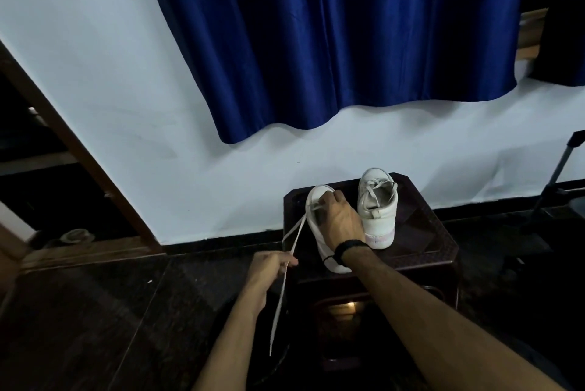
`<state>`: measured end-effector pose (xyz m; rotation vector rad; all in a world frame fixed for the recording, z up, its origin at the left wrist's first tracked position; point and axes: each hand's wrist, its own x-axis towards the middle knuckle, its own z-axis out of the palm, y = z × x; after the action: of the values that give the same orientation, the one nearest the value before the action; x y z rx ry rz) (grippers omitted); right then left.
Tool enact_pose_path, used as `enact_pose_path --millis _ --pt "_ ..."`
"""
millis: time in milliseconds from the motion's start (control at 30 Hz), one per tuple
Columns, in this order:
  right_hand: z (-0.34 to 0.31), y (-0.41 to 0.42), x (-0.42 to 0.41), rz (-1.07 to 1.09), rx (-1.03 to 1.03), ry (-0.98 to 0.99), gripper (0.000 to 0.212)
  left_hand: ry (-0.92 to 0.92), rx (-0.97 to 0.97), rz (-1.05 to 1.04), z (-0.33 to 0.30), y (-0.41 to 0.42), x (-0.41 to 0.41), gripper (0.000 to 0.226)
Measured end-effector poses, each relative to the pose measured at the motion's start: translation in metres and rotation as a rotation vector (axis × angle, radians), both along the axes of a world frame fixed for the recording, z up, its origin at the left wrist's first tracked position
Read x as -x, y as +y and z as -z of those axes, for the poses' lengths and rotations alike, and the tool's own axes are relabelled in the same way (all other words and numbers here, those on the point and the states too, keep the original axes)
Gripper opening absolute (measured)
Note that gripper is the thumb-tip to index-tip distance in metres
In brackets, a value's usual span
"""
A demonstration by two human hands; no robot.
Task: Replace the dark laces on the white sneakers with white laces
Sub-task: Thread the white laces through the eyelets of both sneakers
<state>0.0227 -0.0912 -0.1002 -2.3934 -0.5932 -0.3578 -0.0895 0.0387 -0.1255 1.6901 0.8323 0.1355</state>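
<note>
Two white sneakers stand on a dark stool [421, 232]. The left sneaker [316, 197] is partly hidden under my right hand [340, 219], whose fingers curl over its top near the eyelets. A white lace [292, 241] runs from that shoe's front down to my left hand [269, 267], which pinches it. The lace's free end hangs below my left hand towards the floor. The right sneaker [378, 210] stands apart with a white lace threaded through it.
A blue curtain [332, 42] hangs on the white wall behind the stool. A brown door frame [72, 143] slants at the left. A tripod leg [560, 169] stands at the right. The floor is dark tile.
</note>
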Motion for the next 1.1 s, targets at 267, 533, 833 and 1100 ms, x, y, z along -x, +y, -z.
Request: enact_pose_path --millis 267,533,833,1100 --pt "0.000 0.000 -0.001 0.023 0.026 0.016 0.032 -0.064 -0.437 0.081 -0.010 0.013 -0.042 0.027" --pt "0.003 0.002 -0.004 0.042 0.038 0.011 0.034 -0.041 -0.632 0.443 0.001 0.037 -0.041 0.011" --pt "0.003 -0.001 -0.005 0.032 0.041 0.001 0.033 -0.016 -0.356 0.072 -0.009 0.029 -0.028 0.033" --pt "0.006 -0.005 -0.005 -0.163 -0.186 -0.046 0.025 -0.216 0.611 0.040 -0.101 0.053 0.000 0.036"
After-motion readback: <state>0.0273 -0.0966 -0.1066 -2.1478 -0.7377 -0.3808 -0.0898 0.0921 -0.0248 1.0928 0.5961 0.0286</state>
